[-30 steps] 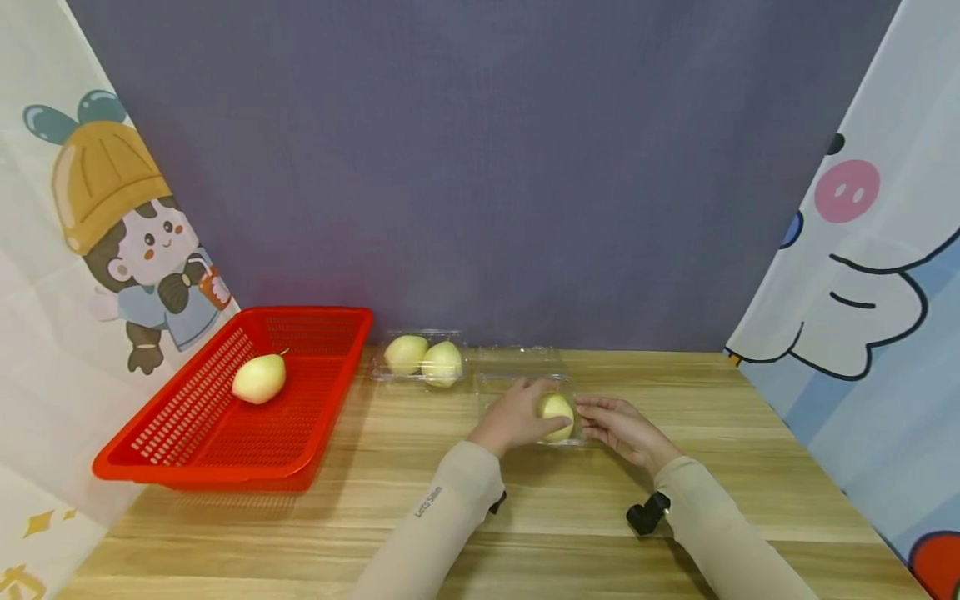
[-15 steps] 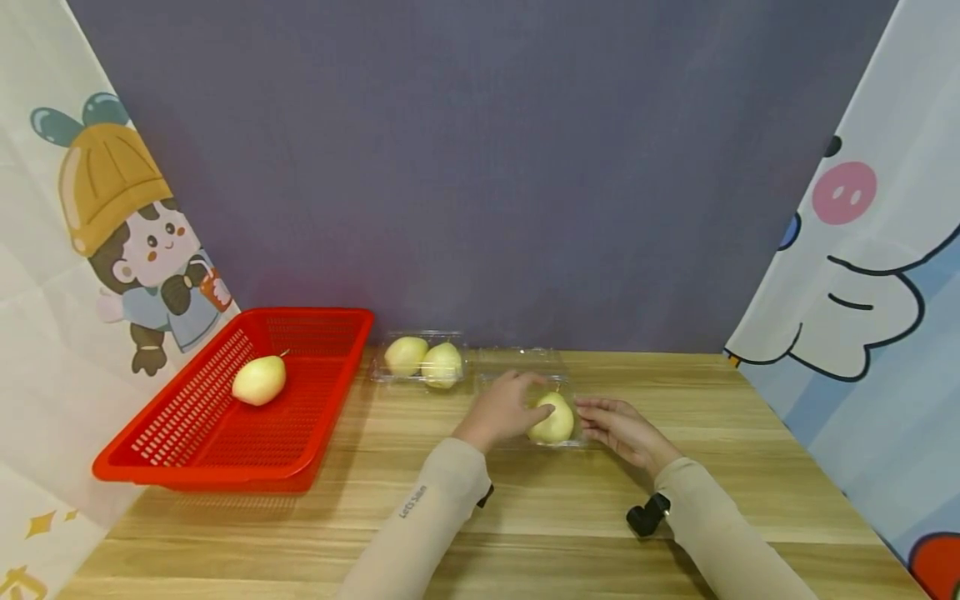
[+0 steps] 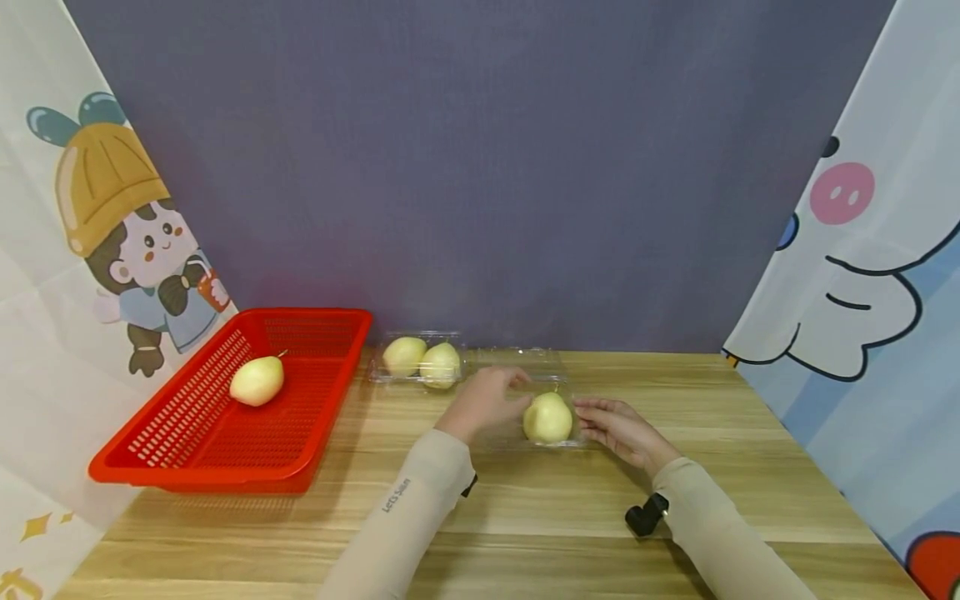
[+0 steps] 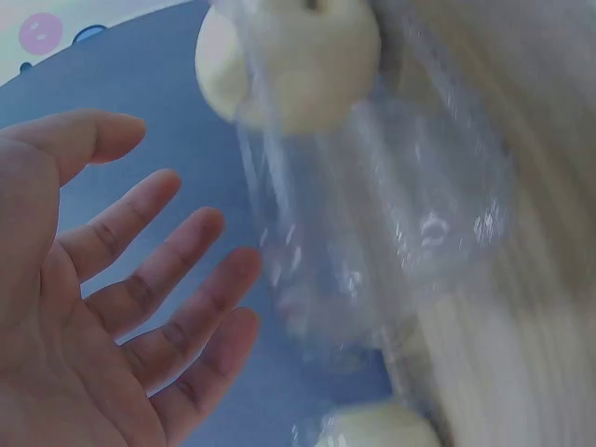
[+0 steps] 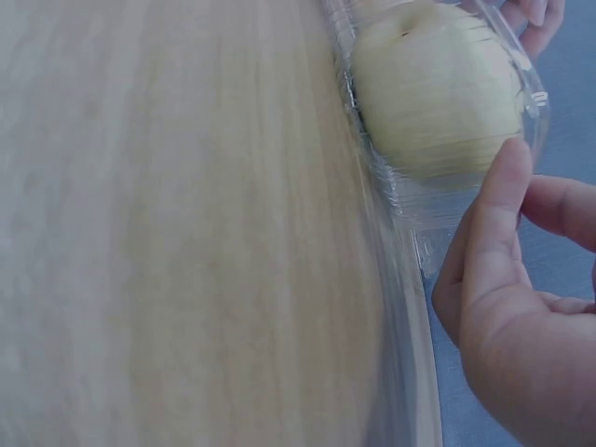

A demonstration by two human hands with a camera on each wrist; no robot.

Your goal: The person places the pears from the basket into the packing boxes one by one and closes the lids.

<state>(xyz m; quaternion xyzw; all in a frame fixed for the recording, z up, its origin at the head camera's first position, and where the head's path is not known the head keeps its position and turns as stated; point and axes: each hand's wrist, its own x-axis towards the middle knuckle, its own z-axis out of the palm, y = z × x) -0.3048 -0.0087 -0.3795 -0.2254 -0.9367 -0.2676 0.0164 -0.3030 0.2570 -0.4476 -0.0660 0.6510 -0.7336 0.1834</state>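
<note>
A yellow pear (image 3: 547,418) sits in the right part of a clear plastic clamshell box (image 3: 491,437), whose lid (image 3: 521,363) lies folded back behind it. My right hand (image 3: 626,433) pinches the box's right rim; in the right wrist view its thumb (image 5: 507,172) and forefinger meet at the wall beside the pear. My left hand (image 3: 486,403) is over the left part of the box, apart from the pear. Its fingers (image 4: 186,326) are spread and hold nothing in the left wrist view.
Left of this box stands another clear clamshell (image 3: 382,372) with two pears (image 3: 440,365) inside. Farther left, a red perforated basket (image 3: 303,446) holds one pear (image 3: 257,381). A dark grey backdrop (image 3: 487,183) rises behind the wooden table (image 3: 570,533).
My left hand has let go of the pear and drawn back to the left. The pear now stands stem up, slightly further left. My right hand stays at the box's rim.
</note>
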